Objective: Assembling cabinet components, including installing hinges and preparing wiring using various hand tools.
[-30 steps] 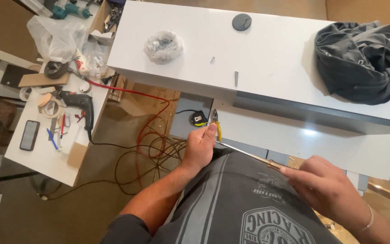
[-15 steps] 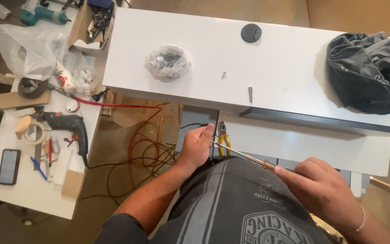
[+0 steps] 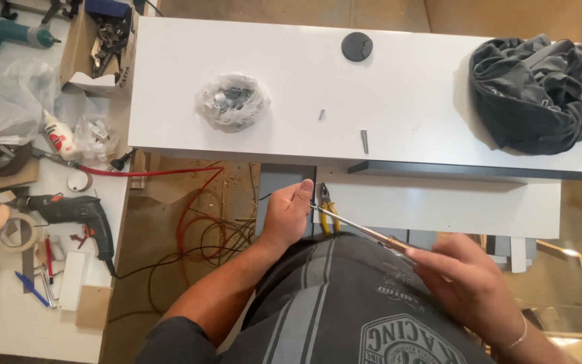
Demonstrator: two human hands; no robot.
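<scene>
Two hands work a screwdriver below the white desk.

The right hand (image 3: 469, 280) is wrapped around the screwdriver (image 3: 362, 231) handle, and the long shaft runs up to the left hand (image 3: 289, 212), whose fingers are curled shut around the tip. What the left hand pinches there is hidden. Yellow pliers (image 3: 325, 209) lie just beside it, partly covered. The desk (image 3: 405, 87) is just above.
</scene>
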